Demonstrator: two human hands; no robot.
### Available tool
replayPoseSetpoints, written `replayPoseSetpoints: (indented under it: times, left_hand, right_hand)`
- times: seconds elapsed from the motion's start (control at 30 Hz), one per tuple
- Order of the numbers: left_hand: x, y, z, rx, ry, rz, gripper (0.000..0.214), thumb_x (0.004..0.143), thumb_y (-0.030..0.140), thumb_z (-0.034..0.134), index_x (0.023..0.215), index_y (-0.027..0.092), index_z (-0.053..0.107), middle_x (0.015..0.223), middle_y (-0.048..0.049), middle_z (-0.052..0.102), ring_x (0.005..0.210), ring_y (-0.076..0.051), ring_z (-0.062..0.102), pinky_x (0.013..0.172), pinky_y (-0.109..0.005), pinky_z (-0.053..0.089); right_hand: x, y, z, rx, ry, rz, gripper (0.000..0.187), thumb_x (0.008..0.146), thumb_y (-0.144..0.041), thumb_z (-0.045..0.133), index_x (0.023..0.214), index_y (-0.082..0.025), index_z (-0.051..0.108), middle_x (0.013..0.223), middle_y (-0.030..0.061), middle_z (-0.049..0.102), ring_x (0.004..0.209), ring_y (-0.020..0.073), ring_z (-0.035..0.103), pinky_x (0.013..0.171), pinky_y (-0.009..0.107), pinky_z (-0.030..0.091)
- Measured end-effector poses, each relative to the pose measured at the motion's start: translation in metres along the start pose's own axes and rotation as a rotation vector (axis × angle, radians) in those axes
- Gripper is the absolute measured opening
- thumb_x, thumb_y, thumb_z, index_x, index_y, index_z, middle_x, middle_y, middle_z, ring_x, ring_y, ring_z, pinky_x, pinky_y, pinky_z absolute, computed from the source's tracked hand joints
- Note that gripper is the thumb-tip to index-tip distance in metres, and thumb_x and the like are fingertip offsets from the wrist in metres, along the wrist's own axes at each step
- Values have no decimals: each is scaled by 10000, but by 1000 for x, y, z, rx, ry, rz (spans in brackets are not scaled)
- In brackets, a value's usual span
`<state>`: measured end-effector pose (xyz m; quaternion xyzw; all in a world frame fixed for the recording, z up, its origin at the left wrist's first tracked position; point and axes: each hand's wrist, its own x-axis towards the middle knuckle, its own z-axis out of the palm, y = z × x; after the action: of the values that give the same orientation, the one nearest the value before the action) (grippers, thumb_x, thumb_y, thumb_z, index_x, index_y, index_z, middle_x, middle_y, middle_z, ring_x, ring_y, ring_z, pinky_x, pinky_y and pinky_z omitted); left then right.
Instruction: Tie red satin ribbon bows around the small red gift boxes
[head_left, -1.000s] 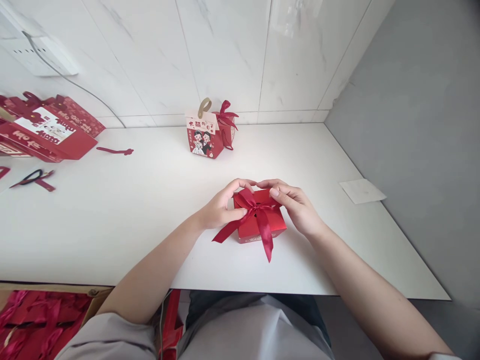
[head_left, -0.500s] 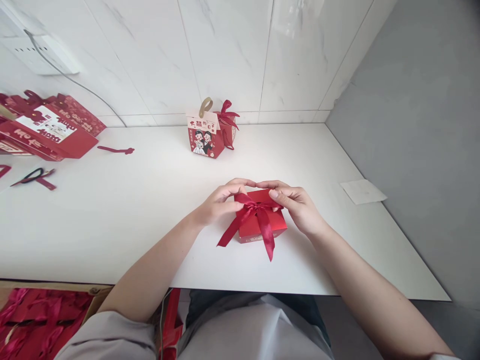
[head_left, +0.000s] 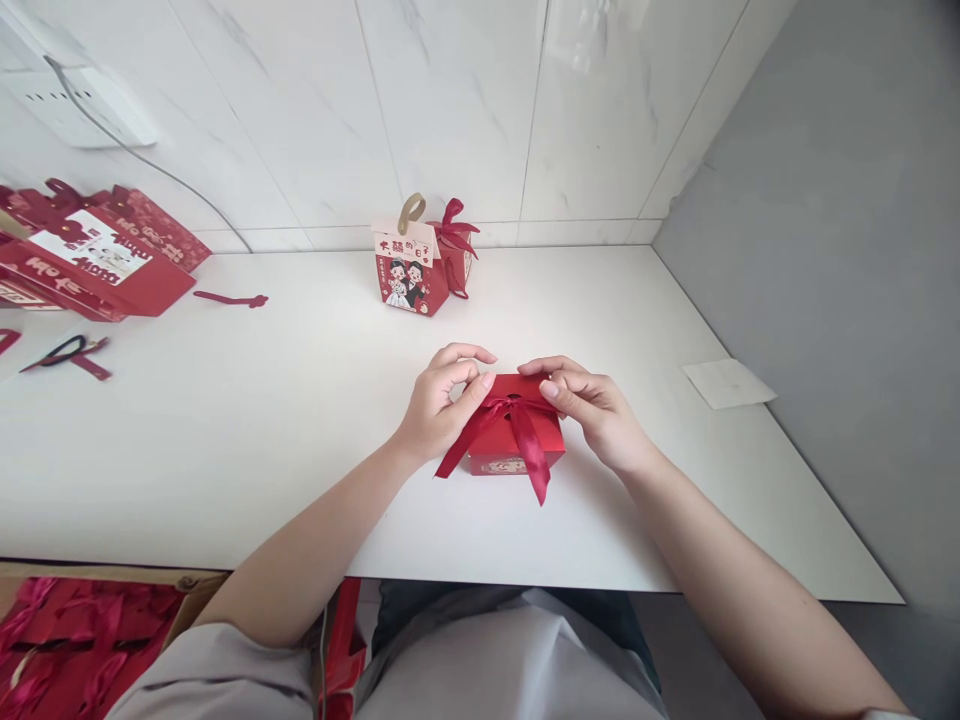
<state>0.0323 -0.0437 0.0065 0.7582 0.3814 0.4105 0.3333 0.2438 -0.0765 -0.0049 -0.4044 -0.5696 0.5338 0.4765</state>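
A small red gift box (head_left: 513,436) sits on the white table in front of me, tied with a dark red satin ribbon (head_left: 530,452) whose two tails hang over its near side. At the box's upper left corner, my left hand (head_left: 448,402) closes thumb and index finger on the ribbon, while its other fingers arch behind. My right hand (head_left: 594,405) grips the ribbon at the box's upper right, thumb on top and fingers curled behind. The bow's loops are mostly hidden by my hands.
Two decorated boxes, one a picture box (head_left: 411,275), stand by the wall. Red boxes (head_left: 142,285) lie at the far left near a loose ribbon piece (head_left: 229,299) and scissors (head_left: 64,352). White paper (head_left: 727,384) lies right. Below left, a carton (head_left: 196,600) holds ribboned red boxes.
My left hand has shifted its thumb up onto the box's corner, and its fingertips have parted from the right hand's. The box has tipped and moved slightly, showing more of its front.
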Motion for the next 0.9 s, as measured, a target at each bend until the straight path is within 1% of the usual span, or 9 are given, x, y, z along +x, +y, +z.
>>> replayPoseSetpoints:
  times: [0.23, 0.37, 0.43, 0.5, 0.53, 0.6, 0.67, 0.73, 0.9]
  left_hand:
    - [3, -6, -2, -6, -30, -19, 360, 959, 358, 505, 646, 183, 531, 1112, -79, 621, 1065, -212, 595, 958, -361, 453]
    - [6, -13, -6, -61, -44, -51, 371, 944, 384, 537, 637, 176, 553, 1074, -77, 626, 1011, -200, 609, 945, -350, 456]
    - [7, -16, -9, -95, -48, -55, 388, 935, 395, 553, 617, 174, 546, 1054, -77, 631, 982, -196, 611, 941, -351, 457]
    - [8, -18, -11, -116, -48, -58, 400, 928, 407, 565, 604, 173, 545, 1038, -78, 635, 961, -196, 613, 938, -355, 460]
    - [8, -18, -12, -120, -49, -61, 404, 925, 412, 569, 601, 173, 547, 1033, -79, 636, 953, -197, 615, 937, -358, 463]
    - [8, -17, -13, -121, -54, -65, 405, 920, 419, 576, 599, 174, 552, 1030, -80, 637, 946, -198, 619, 940, -360, 467]
    - [7, -17, -13, -119, -56, -61, 397, 918, 415, 581, 603, 174, 560, 1032, -81, 639, 954, -199, 621, 945, -357, 467]
    - [8, -16, -12, -111, -53, -53, 382, 919, 402, 583, 612, 175, 572, 1033, -79, 640, 962, -196, 623, 949, -354, 464]
    - [8, -16, -12, -71, -30, -46, 385, 918, 394, 585, 601, 177, 559, 1010, -75, 652, 943, -194, 630, 935, -352, 469]
  right_hand:
    - [1, 1, 0, -58, 50, -12, 343, 920, -470, 604, 702, -209, 646, 1236, 55, 605, 990, 210, 619, 883, 365, 494]
    - [1, -1, -3, -188, 164, -64, 245, 908, -494, 616, 957, -259, 669, 1266, 50, 603, 1123, 231, 584, 949, 377, 463]
    - [0, -5, -9, -241, 241, -54, 285, 899, -529, 615, 973, -258, 660, 1136, 46, 659, 1029, 221, 619, 908, 365, 474]
    - [-2, -11, -18, -319, 262, 29, 395, 894, -597, 576, 808, -225, 673, 864, 45, 693, 847, 212, 646, 822, 351, 489]
    - [-3, -15, -22, -360, 210, 111, 487, 891, -639, 542, 704, -208, 673, 741, 52, 682, 752, 208, 646, 773, 348, 495]
    - [-5, -22, -30, -372, -25, 325, 619, 875, -704, 492, 606, -184, 693, 648, 79, 689, 615, 202, 646, 689, 349, 509]
    - [-7, -27, -33, -322, -317, 489, 652, 864, -726, 484, 680, -161, 751, 732, 110, 741, 600, 209, 679, 648, 342, 527]
    - [-8, -29, -33, -269, -526, 562, 638, 866, -718, 494, 801, -150, 776, 826, 125, 768, 633, 215, 714, 626, 320, 538]
    - [-12, -29, -24, -161, -779, 662, 569, 889, -674, 507, 983, -157, 724, 915, 128, 778, 618, 192, 733, 530, 253, 521]
